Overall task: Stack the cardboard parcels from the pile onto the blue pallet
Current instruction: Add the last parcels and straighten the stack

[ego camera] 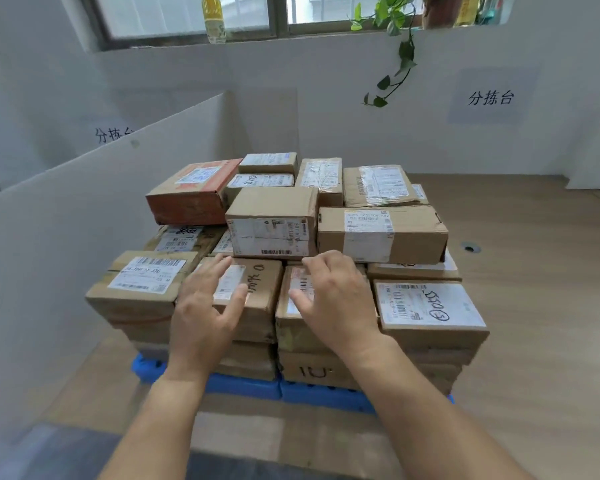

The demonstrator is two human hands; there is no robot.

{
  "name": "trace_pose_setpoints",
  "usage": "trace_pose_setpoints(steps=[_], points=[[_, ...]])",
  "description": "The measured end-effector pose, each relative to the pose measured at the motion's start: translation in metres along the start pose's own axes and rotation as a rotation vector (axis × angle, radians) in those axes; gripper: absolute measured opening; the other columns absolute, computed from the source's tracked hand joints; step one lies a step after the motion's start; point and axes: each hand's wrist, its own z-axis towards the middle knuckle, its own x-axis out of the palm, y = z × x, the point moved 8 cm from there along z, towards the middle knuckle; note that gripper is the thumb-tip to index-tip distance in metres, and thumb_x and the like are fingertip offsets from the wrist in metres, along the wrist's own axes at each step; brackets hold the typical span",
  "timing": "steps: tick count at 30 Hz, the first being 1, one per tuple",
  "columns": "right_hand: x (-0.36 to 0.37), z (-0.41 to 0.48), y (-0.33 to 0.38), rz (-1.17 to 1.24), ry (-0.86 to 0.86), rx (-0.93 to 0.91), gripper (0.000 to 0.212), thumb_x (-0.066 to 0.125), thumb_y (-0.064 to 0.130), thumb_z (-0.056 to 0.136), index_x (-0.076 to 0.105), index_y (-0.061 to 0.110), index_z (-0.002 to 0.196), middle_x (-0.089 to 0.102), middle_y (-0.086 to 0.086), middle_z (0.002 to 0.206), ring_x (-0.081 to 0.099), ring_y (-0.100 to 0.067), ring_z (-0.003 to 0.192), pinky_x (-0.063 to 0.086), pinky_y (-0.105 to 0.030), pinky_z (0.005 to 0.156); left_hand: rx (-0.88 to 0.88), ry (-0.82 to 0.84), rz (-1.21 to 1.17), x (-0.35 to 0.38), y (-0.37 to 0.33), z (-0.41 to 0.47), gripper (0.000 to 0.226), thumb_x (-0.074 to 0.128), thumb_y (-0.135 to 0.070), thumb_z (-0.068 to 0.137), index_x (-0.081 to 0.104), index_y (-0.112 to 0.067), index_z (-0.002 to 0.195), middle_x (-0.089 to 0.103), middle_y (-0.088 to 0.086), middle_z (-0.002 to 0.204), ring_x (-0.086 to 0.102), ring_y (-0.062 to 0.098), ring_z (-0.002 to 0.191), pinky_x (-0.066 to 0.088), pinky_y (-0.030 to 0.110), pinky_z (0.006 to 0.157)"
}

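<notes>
A blue pallet lies on the wooden floor, loaded with several layers of brown cardboard parcels with white labels. On top in the middle sits a parcel with a label on its front face, with a long parcel to its right and a red-taped one to its left. My left hand hovers with fingers spread over a front parcel marked in black pen. Over the neighbouring front parcel my right hand is spread too. Neither hand holds anything.
A white partition board runs along the left of the pallet. White walls with paper signs stand behind, under a window sill with a yellow bottle and a trailing plant. Bare wooden floor lies to the right.
</notes>
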Motion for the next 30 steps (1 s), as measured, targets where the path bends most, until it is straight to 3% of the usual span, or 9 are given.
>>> trace_pose_setpoints(steps=[3, 7, 10, 16, 19, 22, 25, 30], points=[[0.016, -0.002, 0.030, -0.004, 0.042, -0.036, 0.044, 0.064, 0.035, 0.085, 0.058, 0.010, 0.120, 0.056, -0.007, 0.113, 0.051, -0.025, 0.106, 0.044, -0.036, 0.089, -0.094, -0.024, 0.010, -0.029, 0.028, -0.001, 0.045, 0.061, -0.019, 0.090, 0.052, -0.017, 0.133, 0.050, 0.002, 0.138, 0.039, 0.017, 0.130, 0.027, 0.030, 0.106], [0.040, 0.002, 0.076, -0.030, 0.101, -0.072, 0.048, 0.056, 0.040, 0.089, 0.053, 0.015, 0.130, 0.050, -0.005, 0.127, 0.043, -0.023, 0.118, 0.038, -0.038, 0.100, -0.239, -0.075, -0.034, -0.071, 0.081, 0.006, 0.048, 0.056, -0.025, 0.093, 0.045, -0.018, 0.139, 0.045, 0.005, 0.142, 0.038, 0.023, 0.132, 0.032, 0.041, 0.110], [0.061, 0.009, 0.109, -0.072, 0.168, -0.081, 0.050, 0.052, 0.044, 0.092, 0.046, 0.020, 0.136, 0.043, -0.003, 0.138, 0.036, -0.021, 0.126, 0.032, -0.034, 0.103, -0.331, -0.081, -0.082, -0.096, 0.130, 0.020, 0.055, 0.055, -0.028, 0.093, 0.035, -0.018, 0.144, 0.041, 0.006, 0.145, 0.037, 0.024, 0.133, 0.030, 0.042, 0.111], [0.099, 0.027, 0.150, -0.152, 0.237, -0.044, 0.059, 0.053, 0.045, 0.091, 0.036, 0.022, 0.142, 0.035, -0.003, 0.148, 0.028, -0.022, 0.135, 0.026, -0.034, 0.108, -0.564, 0.151, -0.256, -0.093, 0.216, 0.034, 0.069, 0.049, -0.045, 0.094, 0.017, -0.021, 0.151, 0.027, 0.001, 0.154, 0.028, 0.019, 0.140, 0.025, 0.036, 0.111], [0.116, 0.030, 0.154, -0.184, 0.287, 0.006, 0.062, 0.054, 0.045, 0.091, 0.033, 0.023, 0.145, 0.033, -0.002, 0.150, 0.025, -0.022, 0.137, 0.022, -0.033, 0.110, -0.582, 0.284, -0.374, -0.078, 0.232, 0.036, 0.058, 0.044, -0.043, 0.097, 0.026, -0.021, 0.148, 0.042, -0.015, 0.133, 0.039, 0.010, 0.127, 0.028, 0.025, 0.098], [0.126, 0.030, 0.153, -0.191, 0.310, 0.038, 0.058, 0.054, 0.040, 0.092, 0.034, 0.026, 0.144, 0.038, 0.000, 0.147, 0.029, -0.021, 0.135, 0.023, -0.032, 0.110, -0.592, 0.407, -0.449, -0.064, 0.242, 0.034, 0.037, 0.043, -0.056, 0.092, 0.056, -0.035, 0.119, 0.058, -0.011, 0.122, 0.054, 0.016, 0.113, 0.042, 0.034, 0.099], [0.127, 0.027, 0.152, -0.186, 0.283, 0.066, 0.056, 0.055, 0.036, 0.092, 0.036, 0.026, 0.144, 0.041, 0.002, 0.145, 0.030, -0.019, 0.134, 0.024, -0.032, 0.109, -0.587, 0.442, -0.450, -0.058, 0.258, 0.034, 0.062, 0.045, -0.087, 0.064, 0.060, -0.045, 0.107, 0.064, -0.011, 0.114, 0.057, 0.018, 0.111, 0.044, 0.048, 0.100], [0.129, 0.029, 0.152, -0.214, 0.291, 0.072, 0.058, 0.055, 0.035, 0.092, 0.032, 0.027, 0.145, 0.042, 0.001, 0.144, 0.032, -0.020, 0.132, 0.027, -0.033, 0.108, -0.579, 0.500, -0.589, -0.051, 0.252, 0.038, 0.035, 0.046, -0.062, 0.088, 0.052, -0.039, 0.114, 0.062, -0.014, 0.110, 0.056, 0.014, 0.111, 0.041, 0.044, 0.104]])
